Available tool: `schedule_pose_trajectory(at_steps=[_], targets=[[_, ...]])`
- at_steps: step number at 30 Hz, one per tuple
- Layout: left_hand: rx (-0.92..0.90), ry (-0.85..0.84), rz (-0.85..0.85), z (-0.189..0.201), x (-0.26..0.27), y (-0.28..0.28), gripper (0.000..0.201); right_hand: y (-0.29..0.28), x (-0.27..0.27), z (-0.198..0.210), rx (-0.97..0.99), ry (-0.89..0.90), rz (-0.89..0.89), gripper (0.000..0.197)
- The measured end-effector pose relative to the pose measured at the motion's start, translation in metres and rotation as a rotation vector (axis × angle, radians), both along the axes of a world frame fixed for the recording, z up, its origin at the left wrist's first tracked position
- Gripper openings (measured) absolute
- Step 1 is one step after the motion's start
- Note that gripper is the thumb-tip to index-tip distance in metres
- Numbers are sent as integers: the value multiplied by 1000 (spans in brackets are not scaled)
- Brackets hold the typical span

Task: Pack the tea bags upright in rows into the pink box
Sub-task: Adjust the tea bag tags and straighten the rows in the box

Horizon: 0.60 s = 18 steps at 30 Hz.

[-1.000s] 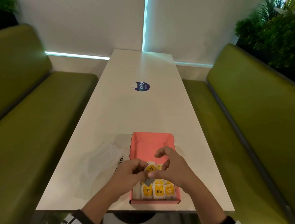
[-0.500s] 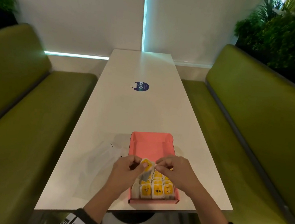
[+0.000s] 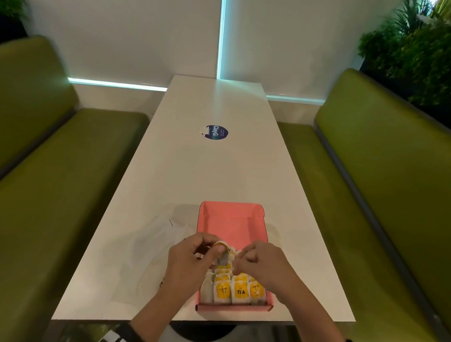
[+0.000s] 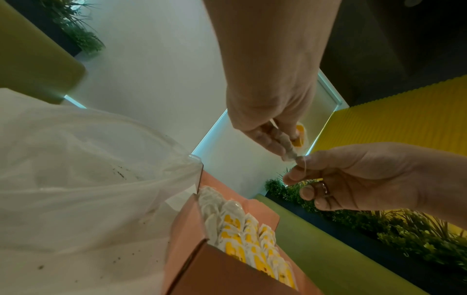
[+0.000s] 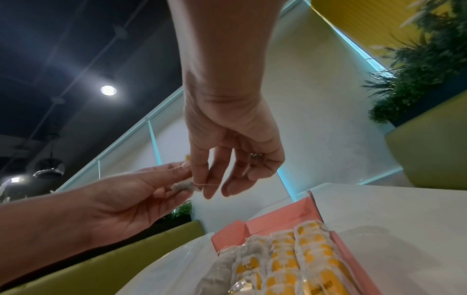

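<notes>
The pink box (image 3: 229, 222) lies open on the white table (image 3: 205, 168), its near half filled with upright rows of yellow-and-white tea bags (image 3: 237, 290). Just above those rows, my left hand (image 3: 216, 250) pinches one loose tea bag (image 3: 222, 255) with a yellow tag. My right hand (image 3: 240, 257) pinches that bag's string beside it. In the left wrist view the tea bag (image 4: 288, 148) hangs from the left hand (image 4: 275, 139), and the right hand (image 4: 299, 169) holds the thin string (image 4: 305, 165). The right wrist view shows the string (image 5: 206, 184) taut between both hands.
A crumpled clear plastic bag (image 3: 153, 249) lies on the table against the box's left side. A round blue sticker (image 3: 216, 132) sits mid-table. Green benches (image 3: 382, 216) flank the table, and the box is close to the near edge.
Both hands have drawn closer together and slightly nearer over the packed rows. The right hand, arched over the box before, now pinches the string of the bag in the left hand.
</notes>
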State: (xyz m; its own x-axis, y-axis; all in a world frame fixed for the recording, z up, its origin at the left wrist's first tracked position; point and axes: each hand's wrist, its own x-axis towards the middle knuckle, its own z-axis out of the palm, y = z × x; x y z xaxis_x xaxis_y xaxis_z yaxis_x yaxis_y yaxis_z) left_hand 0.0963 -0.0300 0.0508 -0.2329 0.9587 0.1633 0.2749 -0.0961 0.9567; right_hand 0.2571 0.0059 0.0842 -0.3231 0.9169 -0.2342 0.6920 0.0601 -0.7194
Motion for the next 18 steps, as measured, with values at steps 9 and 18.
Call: schedule_pose_trajectory(at_steps=[9,18], targets=[[166,-19,-73,3,1,-3,42,0,-8,-6,41,68,-3,17],[64,-218,-96,5,0,-3,20,-3,-6,-3,-101,409,-172,19]])
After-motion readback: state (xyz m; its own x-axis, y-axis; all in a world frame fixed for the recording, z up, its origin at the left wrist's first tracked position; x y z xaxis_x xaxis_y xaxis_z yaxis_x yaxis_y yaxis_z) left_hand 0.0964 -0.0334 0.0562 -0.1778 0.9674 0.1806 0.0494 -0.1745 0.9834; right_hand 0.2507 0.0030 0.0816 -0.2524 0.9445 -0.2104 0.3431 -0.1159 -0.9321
